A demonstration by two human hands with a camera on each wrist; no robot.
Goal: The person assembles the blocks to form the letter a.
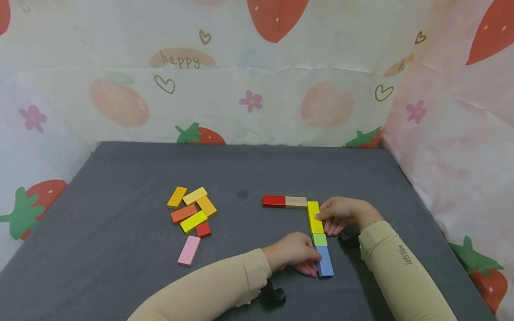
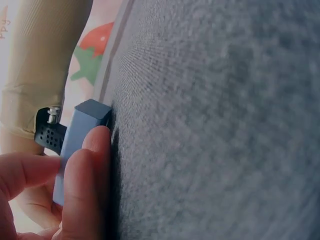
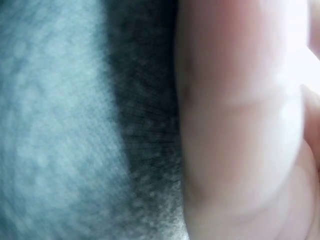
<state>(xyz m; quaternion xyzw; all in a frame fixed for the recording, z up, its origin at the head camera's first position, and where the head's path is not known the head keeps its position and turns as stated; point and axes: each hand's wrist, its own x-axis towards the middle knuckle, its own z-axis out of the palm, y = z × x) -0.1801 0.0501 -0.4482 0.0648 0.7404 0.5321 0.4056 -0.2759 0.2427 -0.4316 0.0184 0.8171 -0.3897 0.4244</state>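
My left hand (image 1: pixel 295 253) pinches a blue wooden block (image 1: pixel 325 262) at the near end of a line of blocks. In the left wrist view its thumb and fingertips lie against the faces of the blue block (image 2: pixel 82 127). My right hand (image 1: pixel 345 215) holds a longer yellow block (image 1: pixel 315 217) from the right, thumb on its top and fingers down along its side. Between the blue and yellow blocks sits a short green block (image 1: pixel 319 240). In the right wrist view, a blurred finger (image 3: pixel 240 110) fills much of the picture and the blocks are hidden.
A natural wood block (image 1: pixel 296 203) and a red block (image 1: pixel 274 201) run left from the yellow block's far end. At left lies a loose pile of yellow and orange blocks (image 1: pixel 184 214), with a small red block (image 1: pixel 203 229) and a pink block (image 1: pixel 189 250) nearer.
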